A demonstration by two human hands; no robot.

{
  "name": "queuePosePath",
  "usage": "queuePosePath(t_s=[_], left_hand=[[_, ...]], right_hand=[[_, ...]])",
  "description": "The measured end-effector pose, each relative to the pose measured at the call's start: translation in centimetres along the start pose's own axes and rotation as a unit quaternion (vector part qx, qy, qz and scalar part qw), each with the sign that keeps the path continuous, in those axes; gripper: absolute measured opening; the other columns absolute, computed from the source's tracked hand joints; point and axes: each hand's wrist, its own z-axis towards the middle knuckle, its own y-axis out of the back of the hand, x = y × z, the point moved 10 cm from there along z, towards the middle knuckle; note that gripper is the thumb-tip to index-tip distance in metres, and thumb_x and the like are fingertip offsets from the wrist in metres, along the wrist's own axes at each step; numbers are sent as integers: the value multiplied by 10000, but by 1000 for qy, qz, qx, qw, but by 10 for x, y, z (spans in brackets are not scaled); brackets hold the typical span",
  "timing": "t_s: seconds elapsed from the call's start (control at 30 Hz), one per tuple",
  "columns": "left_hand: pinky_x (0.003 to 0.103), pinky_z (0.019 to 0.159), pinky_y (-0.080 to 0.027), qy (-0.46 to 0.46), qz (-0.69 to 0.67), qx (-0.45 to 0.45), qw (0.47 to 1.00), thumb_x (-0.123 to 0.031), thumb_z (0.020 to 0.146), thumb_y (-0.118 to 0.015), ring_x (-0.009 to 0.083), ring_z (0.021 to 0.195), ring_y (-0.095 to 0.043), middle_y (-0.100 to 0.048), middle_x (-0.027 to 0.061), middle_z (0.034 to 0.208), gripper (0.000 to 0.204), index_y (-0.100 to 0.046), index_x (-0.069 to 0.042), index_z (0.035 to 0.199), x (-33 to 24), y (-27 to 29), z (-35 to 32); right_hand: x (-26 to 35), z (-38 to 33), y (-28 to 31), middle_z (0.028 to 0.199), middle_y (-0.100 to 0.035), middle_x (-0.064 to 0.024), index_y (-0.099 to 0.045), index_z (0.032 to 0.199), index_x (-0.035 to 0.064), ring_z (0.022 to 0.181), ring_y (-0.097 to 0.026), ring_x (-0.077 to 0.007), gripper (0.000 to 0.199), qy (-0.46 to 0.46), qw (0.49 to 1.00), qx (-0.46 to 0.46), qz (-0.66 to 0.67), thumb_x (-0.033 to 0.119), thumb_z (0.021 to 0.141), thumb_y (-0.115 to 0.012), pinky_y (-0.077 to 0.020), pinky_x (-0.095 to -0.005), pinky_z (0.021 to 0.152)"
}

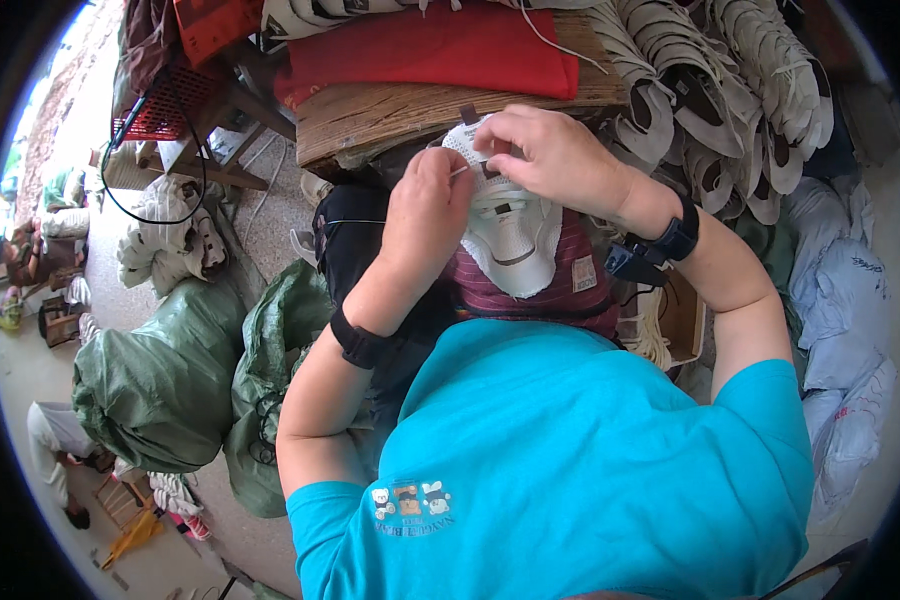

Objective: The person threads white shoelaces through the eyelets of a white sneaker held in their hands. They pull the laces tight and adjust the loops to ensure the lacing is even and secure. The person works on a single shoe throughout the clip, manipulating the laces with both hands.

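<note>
A white mesh shoe upper [515, 235] lies on my lap over a dark red striped cloth [570, 290]. My left hand [428, 205] is closed on a thin needle or hook tool [457, 172] whose tip meets the upper's top edge. My right hand [550, 150] pinches that same top edge from the right, fingers curled over the white fabric. Both wrists wear black bands. My turquoise shirt [570, 460] fills the lower middle.
A worn wooden board [390, 115] with a red cloth [440, 50] sits just beyond my hands. Several white shoe uppers [730, 90] pile at the upper right. Green sacks [170, 380] stand on the floor at left, a red crate [165, 105] behind. Another person's legs [55, 450] show at lower left.
</note>
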Motion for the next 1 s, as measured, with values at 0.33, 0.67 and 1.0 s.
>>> queuePosePath(t_s=[0.33,0.67,1.0], left_hand=[[173,599,-328,210,-527,-1,823,-219,1052,-491,22,686,-389,-501,-44,836,255,-603,4,1106,48,3,-21],[270,640,-460,-30,-108,-54,992,-17,890,-674,143,681,-521,-585,48,844,97,-687,-34,985,-2,13,-10],[398,803,-408,-85,152,-59,983,-108,798,-705,265,883,-542,-624,27,834,70,-656,-109,848,-34,4,4]], right_hand=[[55,43,11,837,-633,-83,-699,925,18,765,-642,-199,83,173,983,-47,37,35,844,-687,-522,-299,698],[84,64,63,871,-688,-82,-720,919,8,817,-680,-191,102,198,953,-187,131,23,818,-722,-548,-290,743],[58,53,69,921,-695,-93,-714,969,3,816,-686,-182,129,184,950,-207,145,31,843,-712,-558,-292,734]])
